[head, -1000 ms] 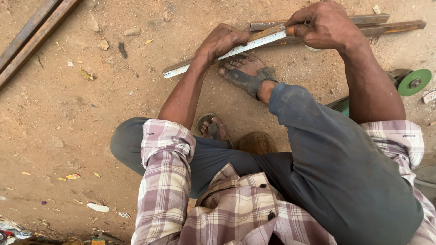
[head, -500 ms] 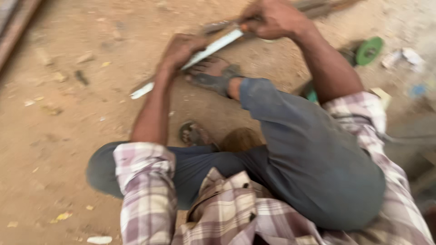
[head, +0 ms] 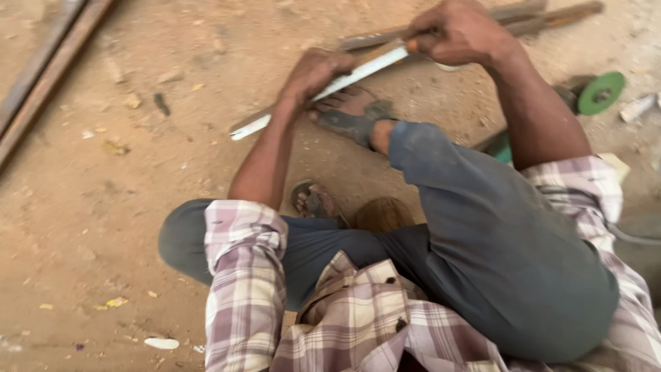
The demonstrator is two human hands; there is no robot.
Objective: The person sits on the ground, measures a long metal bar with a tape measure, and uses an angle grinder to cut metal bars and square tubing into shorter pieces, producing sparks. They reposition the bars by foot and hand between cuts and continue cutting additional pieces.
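Observation:
I crouch on a sandy floor in grey trousers and a checked shirt. A long flat metal ruler (head: 358, 69) lies slanted over a rusty metal bar (head: 551, 17) on the ground. My left hand (head: 313, 76) presses down on the ruler's middle. My right hand (head: 461, 31) is closed around a small pale marker at the ruler's upper end. My sandalled foot (head: 354, 120) rests just below the ruler.
An angle grinder with a green disc (head: 600, 91) lies at the right. Two long rusty bars (head: 48, 76) run along the upper left. Small stones and scraps dot the floor.
The view has swung about, so the ruler and hands shifted in the picture. Both hands stay on the ruler in the same grip.

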